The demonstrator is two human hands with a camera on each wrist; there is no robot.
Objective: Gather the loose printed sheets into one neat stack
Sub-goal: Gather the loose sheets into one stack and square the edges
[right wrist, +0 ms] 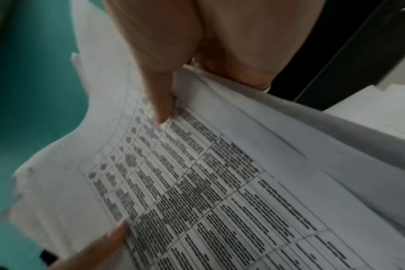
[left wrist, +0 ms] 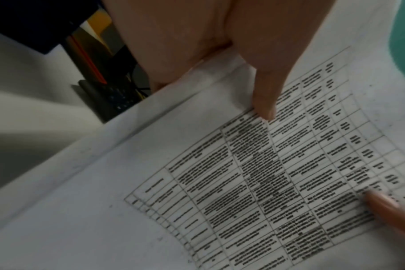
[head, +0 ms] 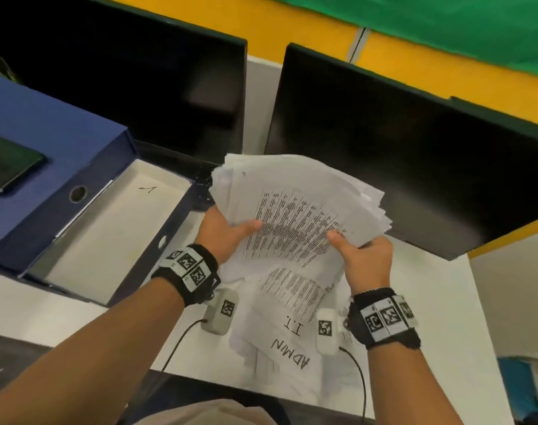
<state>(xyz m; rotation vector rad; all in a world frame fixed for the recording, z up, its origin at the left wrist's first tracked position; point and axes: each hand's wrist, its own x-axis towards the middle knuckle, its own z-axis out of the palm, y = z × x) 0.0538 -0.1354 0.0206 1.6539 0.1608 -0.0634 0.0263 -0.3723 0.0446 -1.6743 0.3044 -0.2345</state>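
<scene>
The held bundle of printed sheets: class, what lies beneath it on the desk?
Under the bundle of printed sheets lie more loose sheets, one handwritten "ADMIN" and "I.T." The bundle and both hands cover their far ends.

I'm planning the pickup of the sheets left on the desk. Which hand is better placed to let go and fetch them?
Right, probably. The right hand hangs nearer the ADMIN sheet; the left hand already grips the held bundle.

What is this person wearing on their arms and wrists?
Both forearms are bare, no sleeves. The left hand and right hand wear no gloves. Each wrist carries a black strap band with white square-patterned marker tiles, and a small white camera box with a thin black cable trailing away.
</scene>
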